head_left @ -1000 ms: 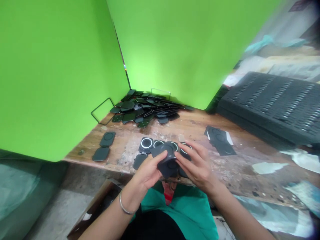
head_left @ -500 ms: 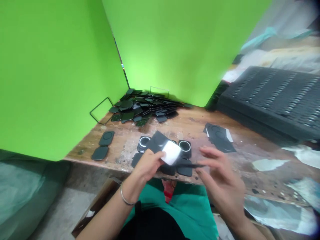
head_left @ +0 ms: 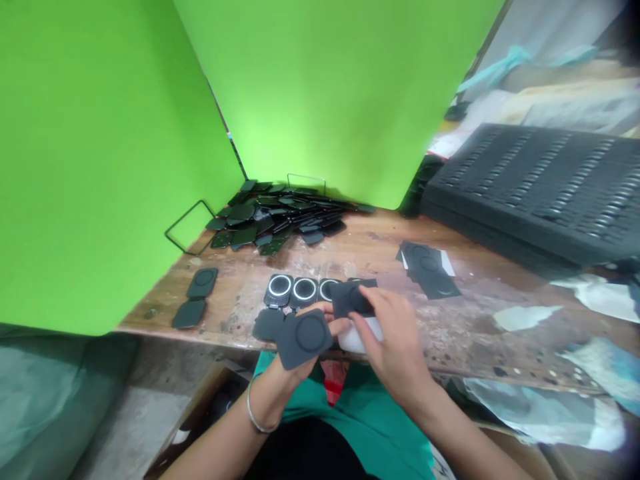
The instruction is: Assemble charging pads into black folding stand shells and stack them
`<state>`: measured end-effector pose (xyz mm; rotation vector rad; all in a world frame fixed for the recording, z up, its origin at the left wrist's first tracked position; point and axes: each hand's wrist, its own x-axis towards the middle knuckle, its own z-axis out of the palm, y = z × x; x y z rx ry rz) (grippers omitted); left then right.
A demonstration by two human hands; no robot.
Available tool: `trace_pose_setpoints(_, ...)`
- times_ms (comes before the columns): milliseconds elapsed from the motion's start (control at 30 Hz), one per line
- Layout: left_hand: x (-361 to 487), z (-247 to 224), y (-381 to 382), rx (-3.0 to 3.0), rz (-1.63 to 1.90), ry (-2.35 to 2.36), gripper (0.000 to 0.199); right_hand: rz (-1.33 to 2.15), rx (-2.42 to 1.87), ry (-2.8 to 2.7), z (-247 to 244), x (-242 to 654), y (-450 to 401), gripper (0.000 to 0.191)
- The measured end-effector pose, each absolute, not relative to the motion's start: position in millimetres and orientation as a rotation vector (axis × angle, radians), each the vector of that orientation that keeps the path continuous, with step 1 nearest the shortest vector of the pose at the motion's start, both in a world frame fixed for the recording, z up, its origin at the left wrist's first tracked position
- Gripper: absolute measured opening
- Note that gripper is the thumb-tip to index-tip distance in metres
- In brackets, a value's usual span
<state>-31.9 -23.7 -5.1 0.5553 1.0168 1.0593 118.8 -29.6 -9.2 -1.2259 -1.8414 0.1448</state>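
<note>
My left hand (head_left: 296, 368) is closed on a dark grey square sticker sheet (head_left: 306, 335) with a round ring mark, which covers most of its palm. Its fingertips show beyond the sheet's far edge. My right hand (head_left: 397, 337) pinches a second dark sheet (head_left: 345, 299) just above and to the right. A white, rounded piece (head_left: 359, 335), perhaps backing, shows between the hands; which hand bears it I cannot tell. Under and behind the hands, several folding pads with white rings (head_left: 279, 287) lie in a row, partly hidden.
A heap of glossy black plates (head_left: 280, 217) lies at the back by the green panels (head_left: 325, 87). One folded-out pad (head_left: 203, 283) sits at the left. Loose dark sheets (head_left: 427, 263) lie right of centre, with a large black slotted case (head_left: 535, 193) beyond. Scraps of paper (head_left: 525, 318) lie at the right.
The sheet in my left hand now lies ring side up instead of showing its white face. My right hand has moved left, beside the left, with a dark sheet. The view has shifted slightly.
</note>
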Motion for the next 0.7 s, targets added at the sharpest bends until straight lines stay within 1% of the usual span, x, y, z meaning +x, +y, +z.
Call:
trace_pose_setpoints(33, -32.1, -4.6, -24.2, 0.604, 1.07, 1.025, 0.024, 0.198, -1.2, -1.842, -8.9, 123.2, -27.5, 0.021)
trace_pose_setpoints(67, -32.3, -4.0, -24.5, 0.662, 1.061, 1.027, 0.024, 0.265, -1.175, -1.838, -8.3, 127.0, -26.0, 0.016)
trace_pose_setpoints(233, -36.8, -1.9, -25.2, 0.822, 0.909, 1.078, 0.021, 0.664, -1.169, -1.74, -4.1, 131.2, -28.4, 0.011)
trace_pose_setpoints(333, -39.7, -3.9, -24.7, 0.895, 0.921, 1.112, 0.025, 0.766, -1.153, -1.736, -2.3, 127.2, -31.9, 0.009)
trace_pose_setpoints(433, -41.6, -7.5, -24.3, 0.956, 0.917, 1.072, 0.027, 0.85, -1.172, -1.727, -0.5, 124.1, -30.8, 0.014)
trace_pose_setpoints(533, -45.9, -8.5, -24.2, 1.032, 0.907, 1.064, 0.023, 0.936, -1.232, -1.658, -0.2, 127.1, -22.8, 0.021)
trace_pose_setpoints(700, -68.3, -5.4, -23.1, 1.049, 0.856, 1.169, 0.017, 0.971, -1.354, -1.34, -14.0, 169.3, 5.4, 0.025)
